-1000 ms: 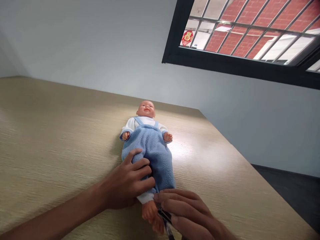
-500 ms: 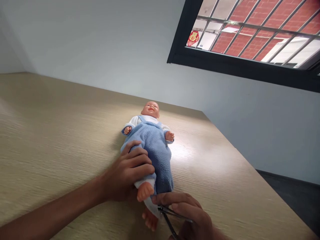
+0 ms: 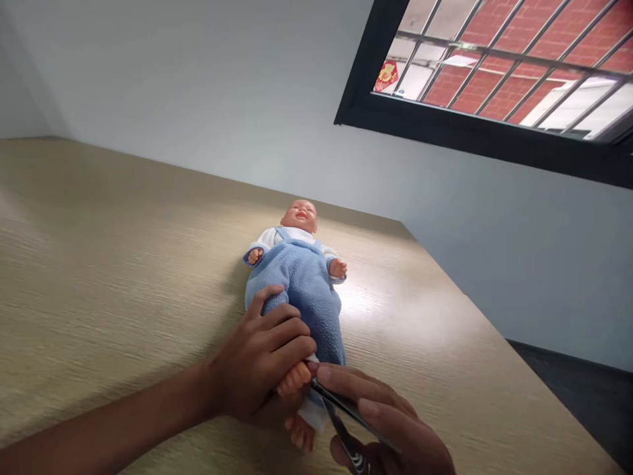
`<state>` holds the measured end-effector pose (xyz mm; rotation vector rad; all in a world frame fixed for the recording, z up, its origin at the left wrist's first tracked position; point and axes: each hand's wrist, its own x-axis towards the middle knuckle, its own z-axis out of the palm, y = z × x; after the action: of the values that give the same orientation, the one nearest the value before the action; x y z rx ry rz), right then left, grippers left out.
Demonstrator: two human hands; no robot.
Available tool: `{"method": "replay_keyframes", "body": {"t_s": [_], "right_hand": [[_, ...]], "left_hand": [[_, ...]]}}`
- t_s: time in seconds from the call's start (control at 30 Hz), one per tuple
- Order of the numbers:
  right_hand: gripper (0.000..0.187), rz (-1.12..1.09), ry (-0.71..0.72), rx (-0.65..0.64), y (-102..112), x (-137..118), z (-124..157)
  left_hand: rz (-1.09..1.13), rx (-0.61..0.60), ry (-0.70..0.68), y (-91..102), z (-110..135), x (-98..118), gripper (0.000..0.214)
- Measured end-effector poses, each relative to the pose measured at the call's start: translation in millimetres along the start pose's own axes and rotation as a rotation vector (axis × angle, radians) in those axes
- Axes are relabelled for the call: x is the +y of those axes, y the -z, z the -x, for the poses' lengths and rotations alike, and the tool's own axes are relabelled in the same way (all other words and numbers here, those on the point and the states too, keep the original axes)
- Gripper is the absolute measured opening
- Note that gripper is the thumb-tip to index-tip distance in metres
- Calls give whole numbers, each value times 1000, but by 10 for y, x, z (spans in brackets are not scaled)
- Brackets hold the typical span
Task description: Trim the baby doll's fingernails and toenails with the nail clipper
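Observation:
A baby doll [image 3: 309,284] in light-blue overalls and a white top lies on its back, its head toward the far edge. My left hand [image 3: 270,349] is closed round the lower part of the doll's leg on the left of the picture, just above a bare foot [image 3: 295,379]. In my right hand [image 3: 390,415] are metal nail clippers [image 3: 341,409], lever spread from the body. Their tip is close by that foot's toes; contact cannot be made out. Lower down, the other foot [image 3: 300,432] pokes from a white cuff.
The wooden table [image 3: 123,264] carries the doll and stretches to both sides. Its far edge meets a pale wall [image 3: 198,86]. A dark-framed window [image 3: 475,128] with metal bars is at the upper right.
My right hand has brought the clippers up from beside the lower foot to the foot at my left hand. My left hand has slid slightly down the leg, toward the foot.

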<state>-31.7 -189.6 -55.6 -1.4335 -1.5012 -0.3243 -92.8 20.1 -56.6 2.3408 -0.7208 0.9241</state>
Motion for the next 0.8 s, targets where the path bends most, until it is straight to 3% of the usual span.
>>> {"method": "replay_keyframes", "body": {"t_s": [0.17, 0.43, 0.6, 0.73, 0.8], "right_hand": [[47, 24, 41, -129, 53, 61, 85], [28, 263, 87, -173, 167, -35, -7], [20, 384, 197, -49, 16, -78, -151], [24, 524, 107, 46, -101, -147, -131], [24, 544, 96, 0, -68, -206, -144]], "left_hand": [[7, 28, -15, -24, 4, -5, 19], [15, 12, 5, -18, -20, 47, 22], [-19, -27, -31, -42, -22, 51, 31], [-37, -29, -50, -60, -5, 34, 34], [-42, -32, -55, -64, 0, 32, 32]]}}
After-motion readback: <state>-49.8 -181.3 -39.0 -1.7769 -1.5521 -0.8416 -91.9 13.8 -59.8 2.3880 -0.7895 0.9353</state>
